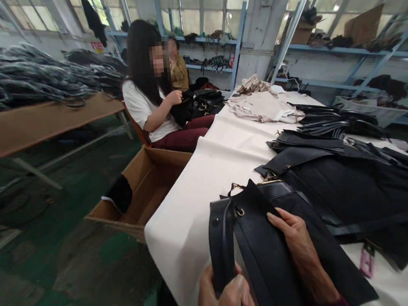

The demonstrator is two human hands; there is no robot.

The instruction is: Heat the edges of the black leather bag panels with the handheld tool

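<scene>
My left hand [225, 296] is wrapped round a smooth black leather strap [222, 242], whose upper end bends over towards a black leather bag panel [265, 257]. A small gold-coloured ring [240, 212] sits on the panel close to the strap's end; whether strap and panel are joined there I cannot tell. My right hand [301, 244] grips the panel's right edge, thumb on the near face, with the other fingers partly hidden. Under and beyond it lie more black bag pieces [349, 183] with gold-coloured metal fittings.
The white-covered table [184, 221] carries stacks of black pieces and beige fabric pieces [260, 106]. A pink-handled tool [367, 260] lies at right. Left of the table stands an open cardboard box [150, 186]. A seated co-worker [156, 95] handles black items; another person sits behind.
</scene>
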